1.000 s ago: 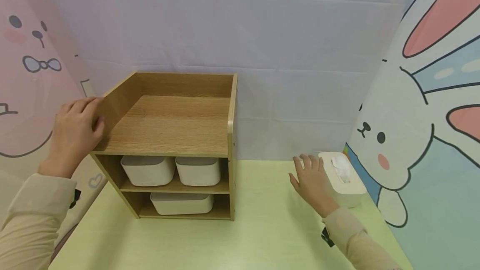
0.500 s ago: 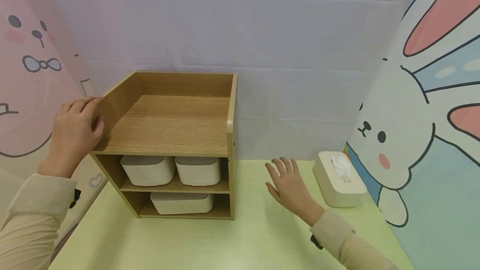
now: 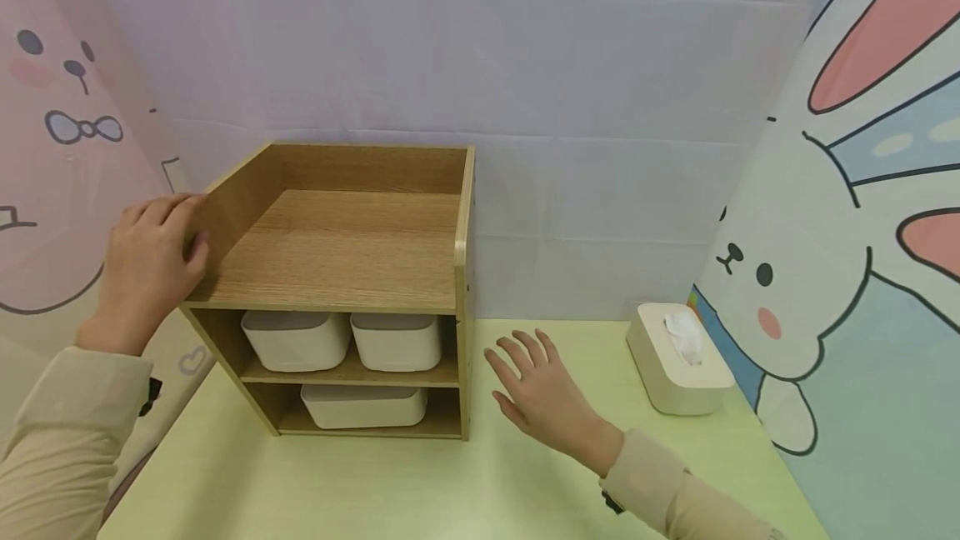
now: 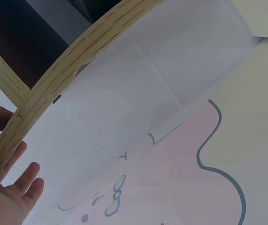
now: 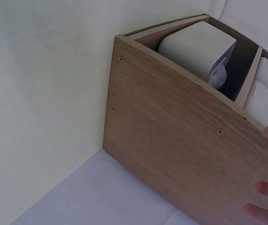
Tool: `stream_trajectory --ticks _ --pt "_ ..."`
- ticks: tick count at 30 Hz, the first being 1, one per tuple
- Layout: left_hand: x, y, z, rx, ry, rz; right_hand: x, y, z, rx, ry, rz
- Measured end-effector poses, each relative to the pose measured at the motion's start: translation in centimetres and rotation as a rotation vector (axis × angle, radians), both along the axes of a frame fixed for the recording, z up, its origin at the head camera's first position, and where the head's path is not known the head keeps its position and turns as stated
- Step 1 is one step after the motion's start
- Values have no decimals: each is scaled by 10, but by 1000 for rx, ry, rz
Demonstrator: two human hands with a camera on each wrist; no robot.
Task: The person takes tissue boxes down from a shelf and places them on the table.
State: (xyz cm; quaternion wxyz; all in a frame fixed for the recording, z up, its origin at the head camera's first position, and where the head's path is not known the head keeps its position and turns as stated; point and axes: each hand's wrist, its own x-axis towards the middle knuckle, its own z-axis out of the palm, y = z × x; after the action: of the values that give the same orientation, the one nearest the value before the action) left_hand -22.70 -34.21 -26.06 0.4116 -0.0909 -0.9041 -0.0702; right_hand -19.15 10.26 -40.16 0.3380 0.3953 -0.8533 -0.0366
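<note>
A wooden shelf unit (image 3: 345, 248) stands on the table, its top tray bare. My left hand (image 3: 153, 261) grips the upper edge of its left side panel, thumb on the inner face. In the left wrist view the panel's edge (image 4: 54, 96) passes between thumb and fingers. Two white bins (image 3: 296, 342) sit side by side on the middle level. A wider white bin (image 3: 363, 407) lies on the bottom level; the right wrist view shows a crumpled white bit (image 5: 218, 76) at its opening. My right hand (image 3: 543, 398) hovers just right of the unit, fingers spread, holding nothing.
A cream tissue box (image 3: 686, 361) with a tissue sticking out stands at the table's right side. The pale green table (image 3: 390, 490) meets a white cloth wall (image 3: 585, 132) behind. Cartoon-printed sheets (image 3: 795, 290) flank both sides.
My right hand has moved left, away from the tissue box and toward the shelf unit's right side. The left hand and shelf unit have stayed in place.
</note>
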Motion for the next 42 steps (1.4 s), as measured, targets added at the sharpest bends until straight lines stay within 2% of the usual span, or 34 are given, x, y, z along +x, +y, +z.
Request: stream_trajectory --ticks 16,24,31,37,42 --pt "1 0 1 -1 2 -2 17 -33 10 14 53 187" --pt "0 0 1 3 2 -8 18 -48 16 9 131 213" --pt "0 0 0 -3 18 -19 19 -62 22 16 128 275" --pt "0 1 1 -13 6 -12 16 -77 28 30 117 268" --pt "-1 0 1 -9 2 -14 9 -89 30 40 130 207"
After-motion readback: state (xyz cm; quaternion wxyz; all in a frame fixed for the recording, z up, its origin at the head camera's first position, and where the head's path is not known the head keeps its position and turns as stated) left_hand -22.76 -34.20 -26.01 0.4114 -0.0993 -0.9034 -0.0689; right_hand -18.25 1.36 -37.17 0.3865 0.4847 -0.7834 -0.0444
